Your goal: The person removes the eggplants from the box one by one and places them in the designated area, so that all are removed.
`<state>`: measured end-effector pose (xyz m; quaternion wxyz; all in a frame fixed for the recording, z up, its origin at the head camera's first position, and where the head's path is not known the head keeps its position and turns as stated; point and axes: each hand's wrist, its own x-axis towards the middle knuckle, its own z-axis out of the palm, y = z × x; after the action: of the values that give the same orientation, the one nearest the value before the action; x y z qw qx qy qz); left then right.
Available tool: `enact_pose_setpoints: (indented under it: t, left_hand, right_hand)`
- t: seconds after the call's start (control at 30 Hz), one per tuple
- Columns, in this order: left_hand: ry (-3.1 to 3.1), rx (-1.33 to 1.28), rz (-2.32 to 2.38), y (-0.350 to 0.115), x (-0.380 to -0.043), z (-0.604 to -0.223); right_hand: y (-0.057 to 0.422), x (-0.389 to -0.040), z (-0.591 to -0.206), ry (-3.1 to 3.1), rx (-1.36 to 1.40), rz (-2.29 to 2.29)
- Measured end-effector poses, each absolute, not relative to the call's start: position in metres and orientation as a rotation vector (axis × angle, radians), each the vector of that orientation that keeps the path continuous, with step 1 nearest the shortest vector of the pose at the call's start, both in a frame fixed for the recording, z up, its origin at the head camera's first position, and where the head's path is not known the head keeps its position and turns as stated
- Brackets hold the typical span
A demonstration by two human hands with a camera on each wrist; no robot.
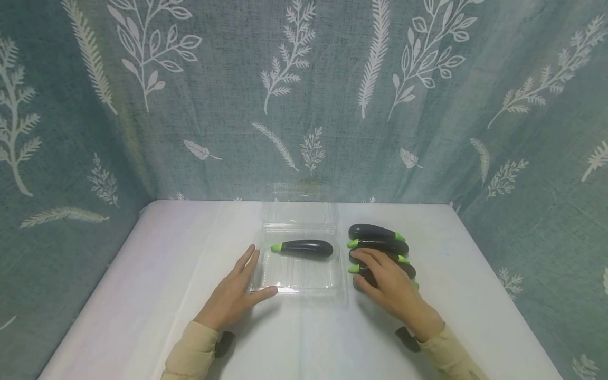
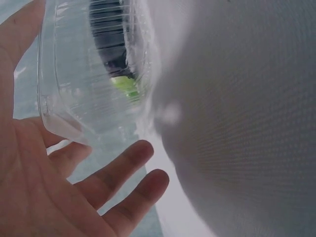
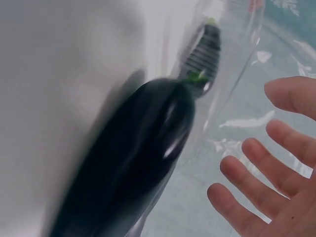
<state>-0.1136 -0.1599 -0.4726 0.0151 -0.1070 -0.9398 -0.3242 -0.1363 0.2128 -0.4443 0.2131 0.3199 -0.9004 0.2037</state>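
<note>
A clear plastic clamshell container [image 1: 296, 275] lies with its lid [image 1: 296, 212] folded back. Inside it, toward the back, one dark eggplant [image 1: 311, 247] lies crosswise, its green stem end to the left. My left hand [image 1: 230, 296] is at the container's front left corner, thumb and fingers spread around the edge; the left wrist view shows the clear wall [image 2: 74, 89] by the fingers. My right hand [image 1: 391, 289] hovers over a stack of several eggplants [image 1: 372, 231], partly covering the nearer ones. In the right wrist view its fingers are spread apart from the near eggplant [image 3: 133, 153].
The white table [image 1: 190, 243] carries the container at the middle and the eggplants to its right, lying in a row from back to front. A green curtain [image 1: 228, 132] with white leaf prints surrounds the table at the back and sides.
</note>
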Motion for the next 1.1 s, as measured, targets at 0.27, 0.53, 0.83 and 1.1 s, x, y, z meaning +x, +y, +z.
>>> enact_pose_setpoints:
  t: [0.27,0.53,0.83,1.1]
  left_hand:
    - [-2.924,-0.342,-1.001,-0.160,-0.115,-0.474]
    - [-2.934,-0.325,-1.012,-0.160,-0.114,-0.472]
    - [-2.933,-0.324,-1.023,-0.161,-0.114,-0.473]
    - [-2.937,-0.326,-1.015,-0.160,-0.114,-0.474]
  right_hand:
    - [0.195,-0.141,-0.444,-2.512,0.904,0.607]
    - [0.183,-0.144,-0.447,-2.503,0.926,0.670]
    - [0.171,-0.150,-0.444,-2.394,1.022,0.692]
    - [0.161,-0.162,-0.438,-2.341,1.000,0.716]
